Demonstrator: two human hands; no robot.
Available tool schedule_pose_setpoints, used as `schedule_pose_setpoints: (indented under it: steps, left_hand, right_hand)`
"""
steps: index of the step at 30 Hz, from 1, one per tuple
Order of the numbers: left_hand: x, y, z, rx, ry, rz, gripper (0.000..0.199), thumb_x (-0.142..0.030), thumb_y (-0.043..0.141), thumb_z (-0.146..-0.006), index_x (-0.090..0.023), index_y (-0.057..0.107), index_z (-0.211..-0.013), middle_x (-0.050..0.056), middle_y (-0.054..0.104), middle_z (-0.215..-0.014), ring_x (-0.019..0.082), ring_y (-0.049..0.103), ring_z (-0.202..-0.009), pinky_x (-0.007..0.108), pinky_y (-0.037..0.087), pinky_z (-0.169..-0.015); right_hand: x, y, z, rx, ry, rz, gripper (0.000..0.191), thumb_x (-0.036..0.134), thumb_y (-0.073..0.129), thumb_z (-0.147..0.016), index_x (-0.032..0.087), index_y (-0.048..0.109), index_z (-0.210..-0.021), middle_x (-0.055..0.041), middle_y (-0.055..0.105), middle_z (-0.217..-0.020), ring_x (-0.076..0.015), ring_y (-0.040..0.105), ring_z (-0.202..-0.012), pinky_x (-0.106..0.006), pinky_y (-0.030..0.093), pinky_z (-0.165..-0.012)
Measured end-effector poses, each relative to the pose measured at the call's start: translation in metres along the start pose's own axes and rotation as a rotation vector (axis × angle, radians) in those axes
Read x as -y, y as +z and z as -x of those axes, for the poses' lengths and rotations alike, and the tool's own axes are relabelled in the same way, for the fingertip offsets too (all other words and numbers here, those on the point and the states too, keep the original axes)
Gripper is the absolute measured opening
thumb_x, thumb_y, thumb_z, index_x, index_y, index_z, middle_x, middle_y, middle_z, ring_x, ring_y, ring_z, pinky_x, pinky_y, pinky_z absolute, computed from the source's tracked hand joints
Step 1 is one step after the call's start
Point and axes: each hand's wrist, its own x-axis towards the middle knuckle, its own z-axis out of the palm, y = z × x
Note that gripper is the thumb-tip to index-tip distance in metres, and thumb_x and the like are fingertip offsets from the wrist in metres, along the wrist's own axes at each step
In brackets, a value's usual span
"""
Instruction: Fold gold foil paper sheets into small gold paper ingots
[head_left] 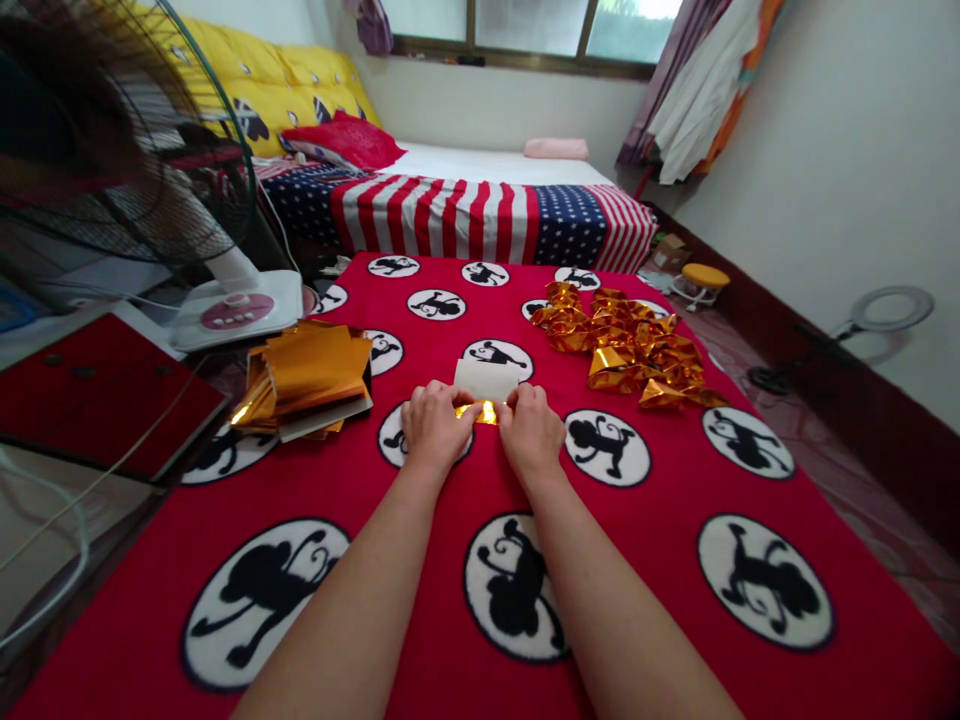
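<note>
A sheet of paper, pale on its upper face, lies on the red cloth with its near edge turned up to show shiny gold. My left hand pinches the left end of that gold edge. At its right end, my right hand has its fingers closed on the same sheet. To the left sits a stack of gold sheets, loosely piled. Several folded gold pieces lie heaped at the back right of the cloth.
A fan stands at the left beside a red panel. Beyond the cloth is a bed with a flag-patterned cover. A yellow stool and a ring lamp stand at the right.
</note>
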Motion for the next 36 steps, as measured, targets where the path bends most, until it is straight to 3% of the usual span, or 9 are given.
schedule_pose_setpoints:
  steps: [3,8,11,14,20,23,26,33,36]
  left_hand:
    - [-0.001,0.0,0.0,0.006,-0.007,-0.002,0.017,-0.035,0.058,-0.085,-0.031,0.073,-0.092,0.004,0.068,-0.101,0.026,0.057,-0.099,0.037,0.043,-0.081]
    - [0.0,-0.001,0.0,0.017,-0.01,-0.006,0.017,-0.036,0.059,-0.084,-0.03,0.073,-0.093,0.004,0.068,-0.101,0.026,0.056,-0.099,0.037,0.043,-0.082]
    - [0.005,-0.003,-0.002,0.066,0.019,0.01,0.018,-0.034,0.059,-0.084,-0.032,0.073,-0.095,0.003,0.068,-0.103,0.026,0.056,-0.1,0.036,0.043,-0.082]
    - [0.011,-0.005,-0.005,0.106,0.054,0.058,0.026,-0.023,0.053,-0.086,-0.034,0.074,-0.097,0.001,0.068,-0.106,0.024,0.057,-0.1,0.035,0.044,-0.084]
    - [0.017,-0.005,-0.009,0.118,0.081,0.081,0.028,-0.023,0.052,-0.086,-0.034,0.075,-0.098,0.001,0.069,-0.106,0.022,0.058,-0.101,0.033,0.044,-0.087]
    - [0.02,-0.004,-0.01,0.12,0.104,0.087,0.021,-0.031,0.06,-0.083,-0.033,0.074,-0.098,0.001,0.069,-0.103,0.022,0.059,-0.097,0.033,0.045,-0.086]
    - [0.022,-0.002,-0.01,0.096,0.117,0.125,0.019,-0.029,0.063,-0.08,-0.03,0.073,-0.096,0.001,0.069,-0.099,0.02,0.06,-0.095,0.031,0.046,-0.085]
    - [0.023,-0.002,-0.01,0.019,0.055,0.199,0.046,-0.026,0.069,-0.074,-0.024,0.06,-0.119,0.005,0.063,-0.109,0.019,0.061,-0.094,0.029,0.049,-0.082]
    - [0.023,-0.002,-0.01,0.02,0.063,0.217,0.051,-0.025,0.07,-0.073,-0.025,0.057,-0.122,0.003,0.064,-0.107,0.018,0.061,-0.091,0.029,0.049,-0.08]
  right_hand:
    - [-0.001,0.002,0.0,0.003,0.008,-0.003,0.016,0.03,0.044,-0.098,0.021,0.056,-0.105,-0.0064,0.058,-0.103,-0.0186,0.065,-0.083,-0.027,0.041,-0.065]
    - [-0.005,0.001,0.0,-0.002,-0.022,-0.034,0.023,0.042,0.05,-0.095,0.021,0.057,-0.103,-0.0058,0.057,-0.101,-0.0202,0.064,-0.084,-0.028,0.041,-0.065]
    - [-0.009,0.001,0.0,0.019,-0.046,-0.052,0.011,0.029,0.052,-0.094,0.023,0.057,-0.101,-0.0034,0.058,-0.102,-0.0186,0.064,-0.082,-0.027,0.039,-0.063]
    - [-0.011,0.001,0.0,0.022,-0.055,-0.067,0.015,0.02,0.044,-0.095,0.024,0.058,-0.1,-0.0027,0.058,-0.103,-0.0173,0.063,-0.081,-0.027,0.038,-0.063]
    - [-0.013,-0.001,0.002,0.026,-0.079,-0.145,0.025,0.044,0.059,-0.089,0.022,0.058,-0.102,-0.0038,0.057,-0.102,-0.0188,0.062,-0.085,-0.027,0.04,-0.066]
    - [-0.018,-0.001,0.001,0.035,-0.079,-0.227,0.014,0.028,0.06,-0.089,0.022,0.059,-0.101,-0.0029,0.058,-0.102,-0.0169,0.061,-0.09,-0.025,0.041,-0.072]
    - [-0.021,-0.002,0.0,-0.031,-0.001,-0.267,0.02,0.019,0.057,-0.089,0.019,0.057,-0.109,-0.0057,0.058,-0.108,-0.0176,0.06,-0.095,-0.026,0.042,-0.078]
    - [-0.017,-0.001,-0.001,-0.033,0.017,-0.218,0.031,0.044,0.061,-0.087,0.021,0.061,-0.108,-0.0063,0.057,-0.108,-0.0203,0.062,-0.091,-0.028,0.044,-0.075]
    - [-0.017,0.0,-0.001,-0.035,0.027,-0.232,0.031,0.045,0.067,-0.081,0.023,0.063,-0.102,-0.0042,0.06,-0.106,-0.0198,0.063,-0.088,-0.027,0.043,-0.071]
